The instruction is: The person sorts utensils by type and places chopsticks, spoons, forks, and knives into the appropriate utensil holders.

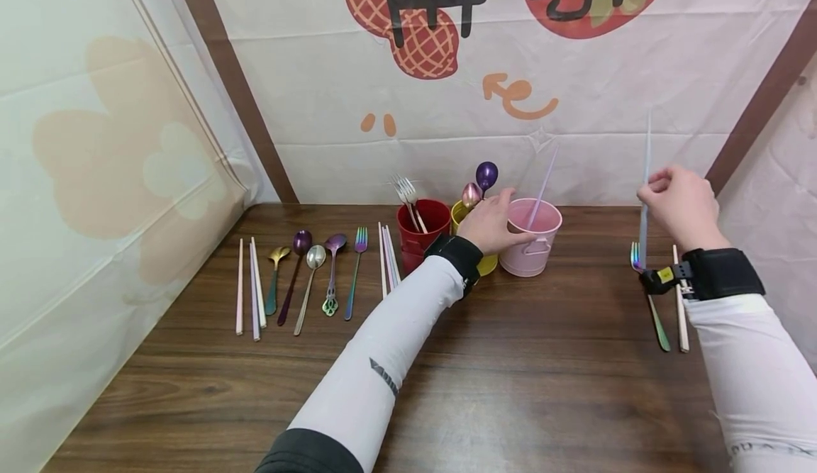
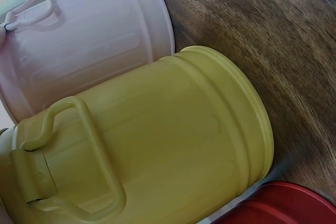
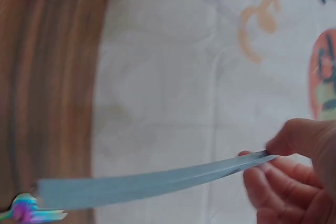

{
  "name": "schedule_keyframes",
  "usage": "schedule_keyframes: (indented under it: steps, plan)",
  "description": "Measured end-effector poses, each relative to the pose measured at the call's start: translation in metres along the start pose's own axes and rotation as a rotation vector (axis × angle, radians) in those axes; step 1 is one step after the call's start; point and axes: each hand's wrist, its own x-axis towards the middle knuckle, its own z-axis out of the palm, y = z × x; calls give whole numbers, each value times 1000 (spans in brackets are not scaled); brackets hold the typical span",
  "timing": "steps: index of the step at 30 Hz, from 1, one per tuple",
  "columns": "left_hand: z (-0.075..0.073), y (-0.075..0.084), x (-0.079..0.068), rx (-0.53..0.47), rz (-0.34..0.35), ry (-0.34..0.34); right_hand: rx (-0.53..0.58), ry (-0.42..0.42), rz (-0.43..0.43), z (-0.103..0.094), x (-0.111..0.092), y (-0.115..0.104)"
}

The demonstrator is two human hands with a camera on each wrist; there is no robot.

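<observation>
Currently, at the right of the frame, a person's right hand [image 1: 683,200] pinches a pale blue stick [image 1: 643,232] near one end, thumb and fingertips together on it; the right wrist view shows the stick slanting to the lower left. Its far end lies close to a rainbow fork [image 1: 659,327]; I cannot tell whether they touch. Beside that fork is a pair of pale chopsticks [image 1: 680,317].

At upper centre, the left hand [image 1: 488,221] reaches over a yellow bucket [image 2: 157,140] towards a pink bucket [image 1: 526,264], thumb and forefinger apart, the thumb across the pink one's front. Its other fingers are hidden.

A lilac stick [image 1: 544,186] leans in the pink bucket, a purple spoon [image 1: 487,175] and a pink spoon [image 1: 471,195] rise above the yellow one, and forks [image 1: 406,191] stand in a red bucket [image 1: 410,242]. At centre left, more chopsticks [image 1: 240,285], spoons [image 1: 310,281] and a multicoloured fork [image 1: 355,274] line the brown wooden table [image 1: 510,388].
</observation>
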Motion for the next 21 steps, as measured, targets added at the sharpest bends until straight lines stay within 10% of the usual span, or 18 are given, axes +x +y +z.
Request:
schedule_keyframes:
  steps: [11,21]
  plan:
    - [-1,1,-2,5,-10,-8,314,347,-178,13,2,-56]
    - [-2,2,-4,9,-8,-7,512,317,-261,48,0,-68]
